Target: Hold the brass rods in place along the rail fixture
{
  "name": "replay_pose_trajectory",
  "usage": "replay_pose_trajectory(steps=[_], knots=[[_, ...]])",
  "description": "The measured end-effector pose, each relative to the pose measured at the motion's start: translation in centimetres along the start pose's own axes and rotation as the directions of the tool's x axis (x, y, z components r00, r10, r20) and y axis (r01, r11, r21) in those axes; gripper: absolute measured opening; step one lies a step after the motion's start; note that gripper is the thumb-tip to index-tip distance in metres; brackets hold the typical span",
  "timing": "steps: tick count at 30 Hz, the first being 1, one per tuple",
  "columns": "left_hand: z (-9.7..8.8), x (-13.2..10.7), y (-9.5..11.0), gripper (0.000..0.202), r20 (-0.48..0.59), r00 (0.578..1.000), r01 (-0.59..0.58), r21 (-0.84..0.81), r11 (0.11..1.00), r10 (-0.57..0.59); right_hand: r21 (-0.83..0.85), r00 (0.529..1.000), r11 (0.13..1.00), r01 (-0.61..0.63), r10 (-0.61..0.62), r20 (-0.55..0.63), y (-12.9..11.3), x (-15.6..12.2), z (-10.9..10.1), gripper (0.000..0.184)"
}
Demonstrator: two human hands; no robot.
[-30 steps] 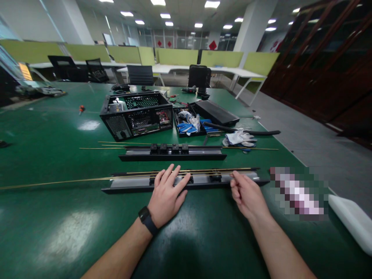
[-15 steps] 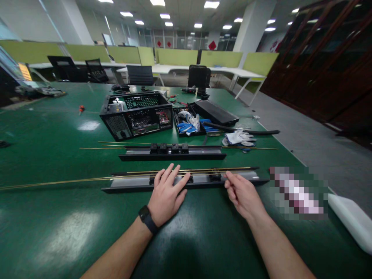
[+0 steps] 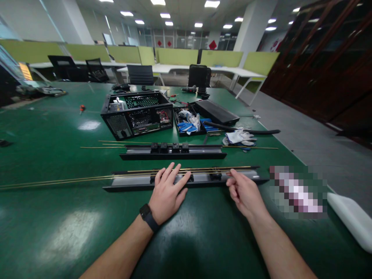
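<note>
The nearer black channel (image 3: 139, 181), with a grey inner face, lies lengthwise across the green table. Several thin brass rods (image 3: 87, 179) run along it and stick out far to the left. My left hand (image 3: 168, 192), a dark watch on its wrist, rests over the middle of the channel with its fingers spread on the rods. Part of the black blocks beneath is hidden by it; another black block (image 3: 215, 174) shows to the right. Thumb and index finger of my right hand (image 3: 244, 192) are pinched at a rod's end over the channel's right part.
Behind lies a second black channel (image 3: 171, 156) with several black blocks and rods. Farther back are an opened computer case (image 3: 136, 120), a black tray of gloves (image 3: 190, 133), a flat black panel (image 3: 216, 112) and a white glove (image 3: 240, 136). A white object (image 3: 348, 217) sits right, beside a blurred patch.
My right hand has shifted slightly to the right along the channel, still pinched. My left hand stays in place on the rods.
</note>
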State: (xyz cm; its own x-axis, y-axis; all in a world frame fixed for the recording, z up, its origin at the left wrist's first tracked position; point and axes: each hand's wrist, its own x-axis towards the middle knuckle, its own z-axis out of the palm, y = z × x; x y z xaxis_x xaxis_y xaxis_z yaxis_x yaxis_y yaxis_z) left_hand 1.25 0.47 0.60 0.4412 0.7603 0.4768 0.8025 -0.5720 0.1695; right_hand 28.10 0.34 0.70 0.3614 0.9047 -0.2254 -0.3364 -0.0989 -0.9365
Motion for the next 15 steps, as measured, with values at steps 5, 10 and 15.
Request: replay_pose_trajectory(steps=[5, 10, 15], knots=[[0.11, -0.11, -0.07, 0.047, 0.006, 1.000, -0.004, -0.003, 1.000, 0.004, 0.010, 1.000, 1.000, 0.025, -0.025, -0.005, 0.10, -0.06, 0.21, 0.037], [0.17, -0.19, -0.02, 0.049, -0.001, 1.000, -0.004, -0.005, 1.000, 0.004, -0.059, 0.996, 0.998, -0.002, 0.008, 0.092, 0.58, -0.37, 0.51, 0.036], [0.02, -0.15, 0.03, 0.048, 0.006, 1.000, -0.003, 0.000, 1.000, 0.003, -0.042, 0.999, 0.998, 0.037, -0.037, 0.005, 0.26, -0.61, 0.60, 0.039]])
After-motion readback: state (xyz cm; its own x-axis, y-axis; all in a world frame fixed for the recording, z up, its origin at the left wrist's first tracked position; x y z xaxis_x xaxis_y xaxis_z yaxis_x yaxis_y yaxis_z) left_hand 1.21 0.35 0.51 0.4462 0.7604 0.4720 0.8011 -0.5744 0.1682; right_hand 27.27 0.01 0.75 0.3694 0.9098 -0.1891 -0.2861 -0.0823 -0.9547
